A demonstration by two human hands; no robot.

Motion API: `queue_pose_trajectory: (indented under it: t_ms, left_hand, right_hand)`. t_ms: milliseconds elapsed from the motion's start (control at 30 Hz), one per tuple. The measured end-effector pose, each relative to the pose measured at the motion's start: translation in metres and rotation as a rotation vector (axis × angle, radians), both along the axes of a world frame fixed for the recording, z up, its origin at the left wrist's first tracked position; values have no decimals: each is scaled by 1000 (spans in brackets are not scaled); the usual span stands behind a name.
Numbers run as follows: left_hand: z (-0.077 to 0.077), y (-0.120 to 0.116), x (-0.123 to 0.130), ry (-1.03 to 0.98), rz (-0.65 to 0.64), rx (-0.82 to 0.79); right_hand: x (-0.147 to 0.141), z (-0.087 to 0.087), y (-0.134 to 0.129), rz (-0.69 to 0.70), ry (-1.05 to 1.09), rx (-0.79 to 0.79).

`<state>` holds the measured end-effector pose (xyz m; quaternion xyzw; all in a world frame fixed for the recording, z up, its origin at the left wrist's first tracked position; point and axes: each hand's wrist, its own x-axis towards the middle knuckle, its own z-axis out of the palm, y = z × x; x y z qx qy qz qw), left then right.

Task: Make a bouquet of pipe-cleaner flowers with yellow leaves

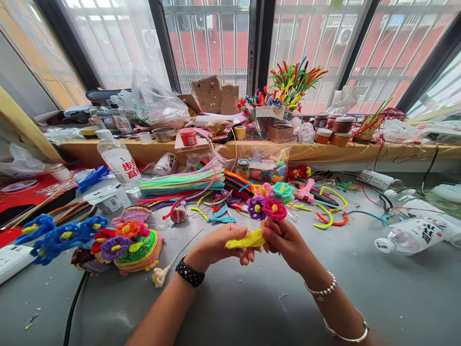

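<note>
A small bunch of pipe-cleaner flowers (pixel 274 208), in pink, mint, purple and magenta with yellow centres, stands above my right hand (pixel 284 240). The fingers of that hand are closed round its base. Yellow material (pixel 247 240) stretches between both hands below the blooms. My left hand (pixel 226 242) has its thumb and fingers on the left end of this yellow piece. What lies inside the right fist is hidden. Left of my left wrist, a cream flower on a stem (pixel 160 276) rests on the grey table (pixel 237 307).
Blue flowers (pixel 66 235) and a striped flower-topped piece (pixel 140 252) sit at the left. Pastel pipe cleaners (pixel 183 180) lie behind my hands, near a pink glue gun (pixel 305 191). Bottles (pixel 414 235) lie at the right; another bottle (pixel 117 158) stands back left.
</note>
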<state>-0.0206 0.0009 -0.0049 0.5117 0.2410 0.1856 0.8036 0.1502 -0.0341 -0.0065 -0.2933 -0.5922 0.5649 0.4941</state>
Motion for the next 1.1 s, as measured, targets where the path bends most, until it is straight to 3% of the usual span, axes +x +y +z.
queue_pose_trajectory:
  t_ms: [100, 233, 433, 633, 867, 967, 1100]
  left_hand:
    - [-1, 3, -2, 11, -59, -37]
    - [-2, 2, 1, -39, -34, -51]
    - [0, 0, 12, -161, 399, 66]
    - [0, -1, 18, -98, 569, 164]
    - [7, 1, 12, 24, 722, 455]
    - [10, 2, 7, 40, 715, 564]
    - [15, 3, -1, 195, 657, 868]
  right_hand:
    - [-1, 0, 1, 15, -55, 14]
    - [-2, -1, 4, -107, -45, 3]
    - [-5, -5, 10, -272, -44, 13]
    - [-16, -7, 6, -270, -238, 29]
    - [-14, -6, 6, -400, -269, 72]
    - [-12, -6, 6, -421, -294, 76]
    - [-9, -4, 7, -431, -315, 104]
